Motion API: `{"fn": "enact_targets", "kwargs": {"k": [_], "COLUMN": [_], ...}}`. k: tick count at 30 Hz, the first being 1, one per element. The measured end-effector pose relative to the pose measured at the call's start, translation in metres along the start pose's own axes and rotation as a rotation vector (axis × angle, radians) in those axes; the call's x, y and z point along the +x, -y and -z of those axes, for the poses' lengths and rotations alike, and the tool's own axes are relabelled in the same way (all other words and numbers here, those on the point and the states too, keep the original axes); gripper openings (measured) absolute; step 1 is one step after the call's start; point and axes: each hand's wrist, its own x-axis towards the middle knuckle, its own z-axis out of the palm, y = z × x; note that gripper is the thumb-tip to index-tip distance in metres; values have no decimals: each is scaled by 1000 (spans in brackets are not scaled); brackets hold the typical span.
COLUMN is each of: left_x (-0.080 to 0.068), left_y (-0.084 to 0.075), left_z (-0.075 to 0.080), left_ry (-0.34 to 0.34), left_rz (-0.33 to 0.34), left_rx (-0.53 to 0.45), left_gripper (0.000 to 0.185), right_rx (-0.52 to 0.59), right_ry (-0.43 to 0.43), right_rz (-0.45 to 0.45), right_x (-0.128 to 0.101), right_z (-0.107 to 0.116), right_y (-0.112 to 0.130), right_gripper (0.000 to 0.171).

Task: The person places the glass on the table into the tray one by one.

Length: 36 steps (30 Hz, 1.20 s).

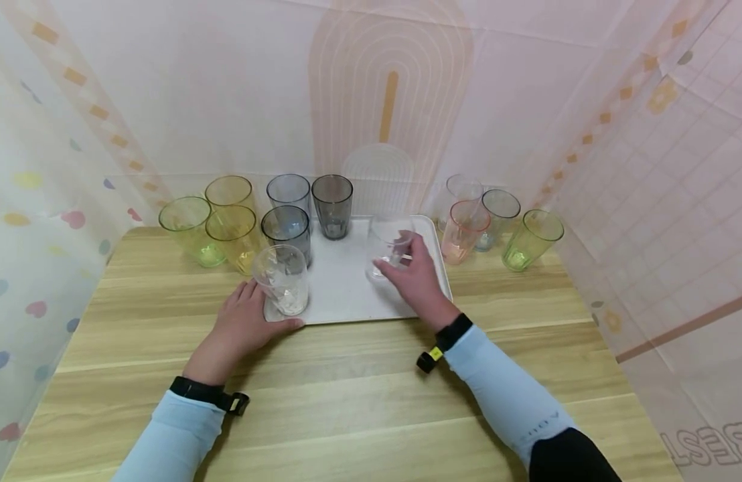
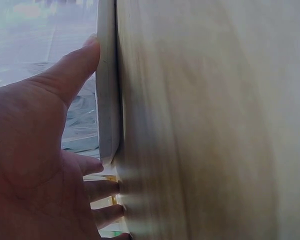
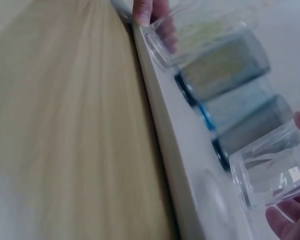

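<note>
My right hand [image 1: 424, 284] holds a clear drinking glass [image 1: 380, 249] by its side, over the right half of a white tray [image 1: 341, 294]. In the right wrist view that clear glass [image 3: 267, 172] has its base close over the tray, with thumb and fingers on opposite sides. At the tray's front left corner lies my left hand [image 1: 246, 316], its thumb along the front edge. The left wrist view has the fingers spread and fairly straight around the tray corner [image 2: 108, 145]. Just beside this hand a second clear glass [image 1: 282, 284] stands on the tray.
Two smoky grey glasses [image 1: 333, 207] and a bluish glass [image 1: 288, 189] stand at the tray's back left. Left of the tray are two amber glasses [image 1: 232, 224] and a green one [image 1: 187, 224]. Pink [image 1: 463, 234], grey [image 1: 497, 207], green [image 1: 530, 241] and clear glasses stand to its right.
</note>
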Motion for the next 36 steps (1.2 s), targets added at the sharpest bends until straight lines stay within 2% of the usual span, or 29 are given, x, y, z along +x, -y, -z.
{"fn": "enact_targets", "kwargs": {"k": [6,12,17,22,29,36], "left_x": [0,2,1,-3,2,-2], "left_y": [-3,-4,-7,-8,10,-5], "left_z": [0,0,2,2,-12,4], "left_ry": [15,31,53,42,-2,26], "left_rz": [14,20,21,19,-3,21], "left_rx": [11,30,33,25,23,17], "left_gripper": [134,134,136,134,139,135], "right_rx": [-31,-54,-55,-53,-37,-55], "right_ry": [96,120,128,126,126,137], "right_rz": [-6,25,9,4,30,34], "right_x": [19,31,32,29,29,32], "right_z": [-42,-65,-75,-82,-83,-85], "right_y": [8,11,11,7,4,3], "right_gripper": [78,77,78,77,78,82]}}
